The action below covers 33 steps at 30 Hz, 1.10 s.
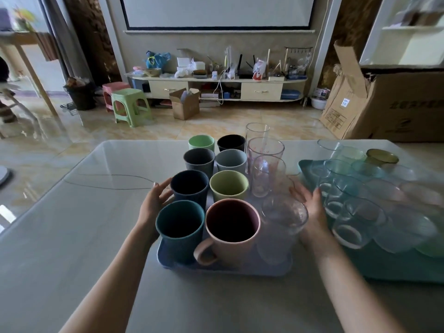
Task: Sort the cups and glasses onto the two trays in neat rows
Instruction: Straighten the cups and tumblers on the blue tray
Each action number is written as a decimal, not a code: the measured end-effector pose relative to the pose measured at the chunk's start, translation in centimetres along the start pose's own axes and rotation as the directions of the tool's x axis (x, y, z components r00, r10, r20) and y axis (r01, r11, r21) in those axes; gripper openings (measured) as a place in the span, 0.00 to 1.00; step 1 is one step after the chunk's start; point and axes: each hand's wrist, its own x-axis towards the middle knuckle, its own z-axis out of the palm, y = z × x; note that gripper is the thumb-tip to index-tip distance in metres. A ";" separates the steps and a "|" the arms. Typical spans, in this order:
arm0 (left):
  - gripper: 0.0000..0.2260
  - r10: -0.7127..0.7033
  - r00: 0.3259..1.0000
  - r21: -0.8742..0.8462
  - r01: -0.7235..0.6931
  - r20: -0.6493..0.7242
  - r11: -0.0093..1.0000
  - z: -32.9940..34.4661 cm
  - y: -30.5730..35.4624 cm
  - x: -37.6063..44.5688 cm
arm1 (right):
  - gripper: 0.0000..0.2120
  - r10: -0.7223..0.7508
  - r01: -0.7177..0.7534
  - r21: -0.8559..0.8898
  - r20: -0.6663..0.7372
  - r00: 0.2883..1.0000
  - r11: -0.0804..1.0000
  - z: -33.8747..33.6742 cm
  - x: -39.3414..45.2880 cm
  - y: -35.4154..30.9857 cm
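While both flank cups, each hand (153, 200) spreads open.

Green stool (131, 107) and cardboard box (184, 103) stand on the floor.

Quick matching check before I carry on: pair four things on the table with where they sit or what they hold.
Things:
1. pink mug
2. black cup
3. amber dish
4. teal tray

Places:
A. far row of the blue tray
B. holds the low clear glasses
C. near row, beside a clear glass
D. on the table behind the teal tray

Pairs: 1-C, 2-A, 3-D, 4-B
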 end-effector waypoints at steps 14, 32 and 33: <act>0.43 0.152 0.923 0.625 -0.353 0.353 0.696 -4.2 -3.6 -11.8 | 0.64 -0.498 0.379 -0.737 0.066 0.865 0.560 1.3 -15.2 8.2; 0.27 0.395 0.902 0.781 -0.372 0.176 0.502 -3.1 -5.8 -10.7 | 0.56 -0.598 0.356 -0.780 -0.029 0.801 0.515 2.8 -13.9 8.5; 0.27 0.386 0.907 0.778 -0.363 0.169 0.513 -3.2 -5.7 -10.7 | 0.56 -0.589 0.358 -0.769 -0.030 0.808 0.530 2.6 -13.9 8.5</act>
